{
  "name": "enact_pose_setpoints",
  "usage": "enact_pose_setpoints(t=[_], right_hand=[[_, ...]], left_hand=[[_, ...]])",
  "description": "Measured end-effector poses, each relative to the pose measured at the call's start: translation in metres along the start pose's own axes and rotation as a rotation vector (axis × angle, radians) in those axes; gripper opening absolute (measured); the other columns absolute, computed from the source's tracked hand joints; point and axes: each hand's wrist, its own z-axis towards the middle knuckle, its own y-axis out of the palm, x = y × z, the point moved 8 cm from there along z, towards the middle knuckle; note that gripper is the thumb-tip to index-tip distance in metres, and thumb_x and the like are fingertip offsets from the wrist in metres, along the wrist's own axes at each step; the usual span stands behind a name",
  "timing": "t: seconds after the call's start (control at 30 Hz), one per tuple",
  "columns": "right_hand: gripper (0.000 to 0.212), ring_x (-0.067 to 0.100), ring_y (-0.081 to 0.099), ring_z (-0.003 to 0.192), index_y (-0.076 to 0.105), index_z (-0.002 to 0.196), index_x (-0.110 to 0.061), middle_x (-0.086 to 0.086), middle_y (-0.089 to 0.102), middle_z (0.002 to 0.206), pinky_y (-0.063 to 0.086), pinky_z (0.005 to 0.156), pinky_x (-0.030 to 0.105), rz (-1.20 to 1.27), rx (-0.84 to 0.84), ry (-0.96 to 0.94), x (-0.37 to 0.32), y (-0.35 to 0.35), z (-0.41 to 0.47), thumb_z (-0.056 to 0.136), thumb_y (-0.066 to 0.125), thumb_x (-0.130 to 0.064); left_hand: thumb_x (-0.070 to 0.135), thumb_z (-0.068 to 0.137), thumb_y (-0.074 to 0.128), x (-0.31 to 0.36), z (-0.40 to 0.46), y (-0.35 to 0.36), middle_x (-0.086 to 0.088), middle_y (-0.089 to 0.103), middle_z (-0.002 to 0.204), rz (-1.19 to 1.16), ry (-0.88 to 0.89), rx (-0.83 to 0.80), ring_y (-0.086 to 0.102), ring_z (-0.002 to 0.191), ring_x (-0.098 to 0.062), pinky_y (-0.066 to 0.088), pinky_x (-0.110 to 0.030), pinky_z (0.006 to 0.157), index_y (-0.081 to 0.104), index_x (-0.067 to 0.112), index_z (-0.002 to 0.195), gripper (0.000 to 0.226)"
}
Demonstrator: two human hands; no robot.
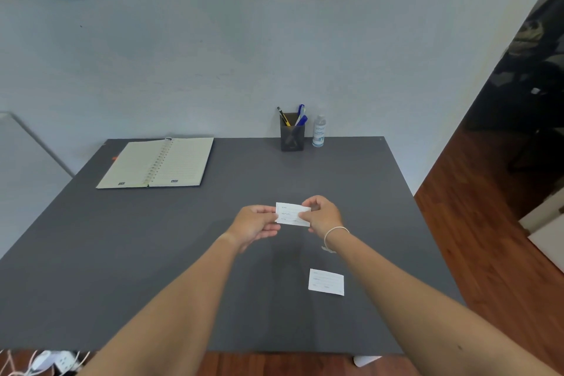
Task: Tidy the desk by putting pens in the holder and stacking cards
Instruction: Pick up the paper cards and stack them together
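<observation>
Both my hands hold white printed cards [291, 214] above the middle of the dark grey desk [152, 238]. My left hand [254, 224] pinches their left edge, and my right hand [323, 214] pinches the right edge. How many cards are in the grip is hidden. Another white card [326, 282] lies flat on the desk nearer me, under my right forearm's left side. A dark mesh pen holder [292, 135] stands at the back of the desk with several pens [300, 117] upright in it.
An open spiral notebook [157, 163] lies at the back left. A small clear bottle [319, 131] stands just right of the holder. The desk's right edge drops to a wooden floor [476, 223]. A power strip with cables [52, 362] lies below the near edge.
</observation>
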Motion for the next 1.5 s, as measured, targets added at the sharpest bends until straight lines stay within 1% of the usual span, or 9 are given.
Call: enact_pose_setpoints(t=[0.13, 0.43, 0.57, 0.7, 0.83, 0.97, 1.1, 1.2, 1.5], right_hand=[[0.023, 0.012, 0.055, 0.070, 0.055, 0.098, -0.018, -0.008, 0.051, 0.077, 0.047, 0.050, 0.019, 0.034, -0.022, -0.021, -0.003, 0.001, -0.003, 0.081, 0.061, -0.003], [0.015, 0.009, 0.056, 0.062, 0.057, 0.088, -0.015, -0.005, 0.056, 0.076, 0.045, 0.040, 0.010, 0.020, -0.055, -0.040, 0.000, 0.000, -0.006, 0.081, 0.060, -0.002], [0.014, 0.010, 0.053, 0.055, 0.057, 0.087, -0.015, -0.004, 0.055, 0.074, 0.040, 0.036, 0.010, 0.005, -0.047, -0.050, 0.001, -0.004, -0.009, 0.081, 0.060, -0.003], [0.014, 0.010, 0.052, 0.053, 0.059, 0.088, -0.016, -0.002, 0.057, 0.075, 0.040, 0.037, 0.010, -0.009, -0.044, -0.049, 0.005, -0.008, -0.011, 0.081, 0.061, -0.004], [0.025, 0.009, 0.052, 0.058, 0.061, 0.105, -0.019, 0.000, 0.060, 0.089, 0.045, 0.047, 0.017, 0.014, -0.040, -0.045, 0.013, -0.016, -0.016, 0.081, 0.063, -0.012], [0.033, 0.011, 0.054, 0.075, 0.060, 0.113, -0.021, -0.007, 0.056, 0.084, 0.048, 0.059, 0.023, -0.025, -0.014, -0.007, 0.040, -0.031, -0.025, 0.080, 0.066, -0.018], [0.040, 0.017, 0.056, 0.103, 0.059, 0.116, -0.022, 0.000, 0.058, 0.110, 0.045, 0.087, 0.028, -0.357, -0.102, 0.027, 0.084, -0.037, -0.038, 0.077, 0.070, -0.024], [0.054, 0.020, 0.042, 0.123, 0.052, 0.126, -0.021, 0.003, 0.049, 0.126, 0.036, 0.102, 0.029, -0.651, -0.176, -0.039, 0.101, -0.037, -0.046, 0.076, 0.069, -0.031], [0.040, 0.022, 0.040, 0.113, 0.055, 0.115, -0.019, 0.002, 0.050, 0.119, 0.037, 0.095, 0.027, -0.856, -0.147, -0.187, 0.106, -0.033, -0.053, 0.078, 0.066, -0.029]], left_hand=[[0.013, 0.086, 0.062, -0.003, 0.000, -0.002, -0.012, 0.065, 0.096, -0.002, -0.002, 0.037, 0.067, 0.080, -0.019, 0.058, -0.022, 0.070, 0.062, 0.005, 0.100, 0.016], [0.011, 0.088, 0.059, 0.000, -0.006, 0.002, -0.013, 0.067, 0.104, 0.022, 0.035, 0.052, 0.067, 0.077, -0.019, 0.058, -0.022, 0.069, 0.060, 0.011, 0.113, 0.026], [0.012, 0.088, 0.059, 0.001, -0.008, 0.005, -0.010, 0.067, 0.090, 0.017, 0.036, 0.063, 0.068, 0.075, -0.019, 0.059, -0.024, 0.070, 0.061, 0.005, 0.110, 0.023], [0.010, 0.089, 0.057, 0.001, -0.009, 0.010, -0.012, 0.067, 0.095, 0.016, 0.033, 0.064, 0.068, 0.076, -0.020, 0.059, -0.025, 0.071, 0.061, 0.001, 0.107, 0.021], [0.008, 0.089, 0.056, -0.003, -0.011, 0.017, -0.006, 0.066, 0.081, 0.009, 0.027, 0.051, 0.067, 0.074, -0.019, 0.059, -0.023, 0.070, 0.062, 0.001, 0.103, 0.016], [0.007, 0.090, 0.055, -0.017, -0.012, 0.022, -0.009, 0.066, 0.088, 0.031, -0.001, 0.044, 0.066, 0.076, -0.020, 0.058, -0.025, 0.071, 0.061, 0.000, 0.103, 0.016], [0.005, 0.090, 0.053, -0.033, -0.013, 0.027, -0.011, 0.064, 0.092, 0.045, -0.030, 0.035, 0.065, 0.074, -0.020, 0.058, -0.022, 0.066, 0.059, 0.001, 0.101, 0.013], [0.005, 0.090, 0.053, -0.042, -0.012, 0.030, -0.013, 0.064, 0.093, 0.060, -0.048, 0.028, 0.064, 0.074, -0.021, 0.057, -0.022, 0.065, 0.059, 0.001, 0.100, 0.012], [0.005, 0.090, 0.054, -0.058, -0.007, 0.033, -0.019, 0.062, 0.100, 0.070, -0.085, 0.043, 0.063, 0.073, -0.021, 0.057, -0.027, 0.073, 0.058, 0.000, 0.102, 0.014]])
